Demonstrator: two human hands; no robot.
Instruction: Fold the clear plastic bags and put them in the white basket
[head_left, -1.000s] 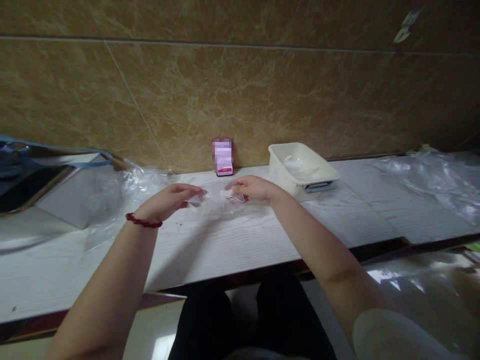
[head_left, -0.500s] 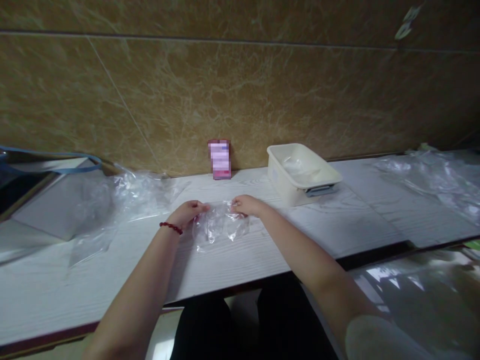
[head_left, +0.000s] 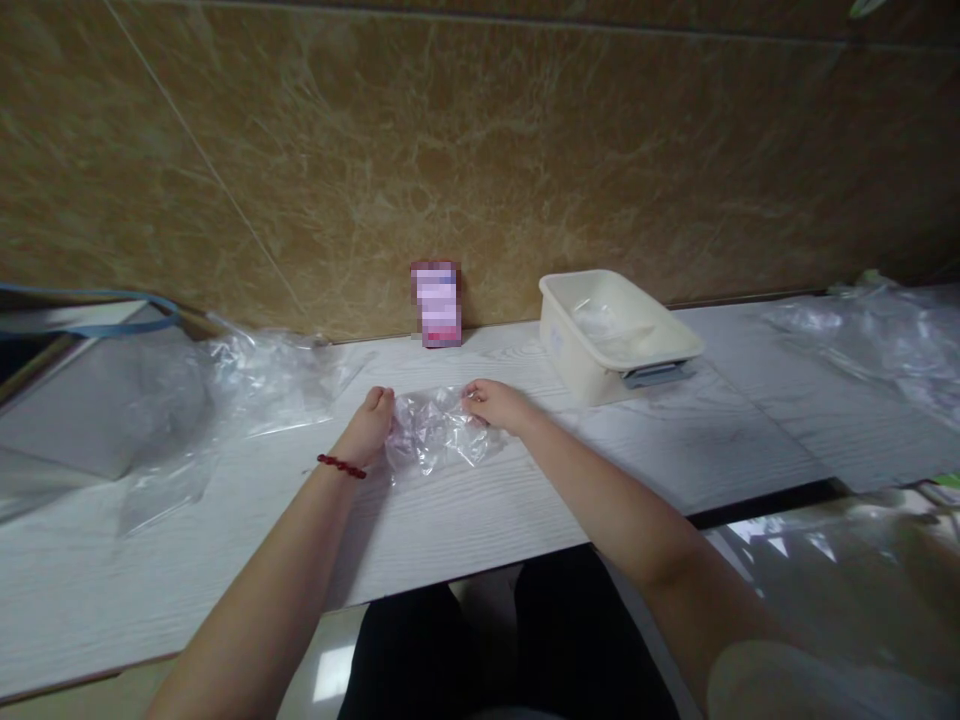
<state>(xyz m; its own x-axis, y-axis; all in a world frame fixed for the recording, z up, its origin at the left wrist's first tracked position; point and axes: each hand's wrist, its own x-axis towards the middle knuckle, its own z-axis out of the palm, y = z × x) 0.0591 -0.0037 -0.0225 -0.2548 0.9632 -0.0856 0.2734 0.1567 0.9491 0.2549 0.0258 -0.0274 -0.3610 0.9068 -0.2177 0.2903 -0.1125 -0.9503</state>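
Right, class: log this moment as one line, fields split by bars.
left hand: on clear bag | right hand: pinching same bag | phone: against wall | cream bin: right of phone

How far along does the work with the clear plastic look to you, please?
Nothing is plainly finished, though the clear contents of the cream tub may be done. The left hand and right hand hold crumpled clear plastic between them. The loose plastic pile to their left may remain, but I cannot tell.
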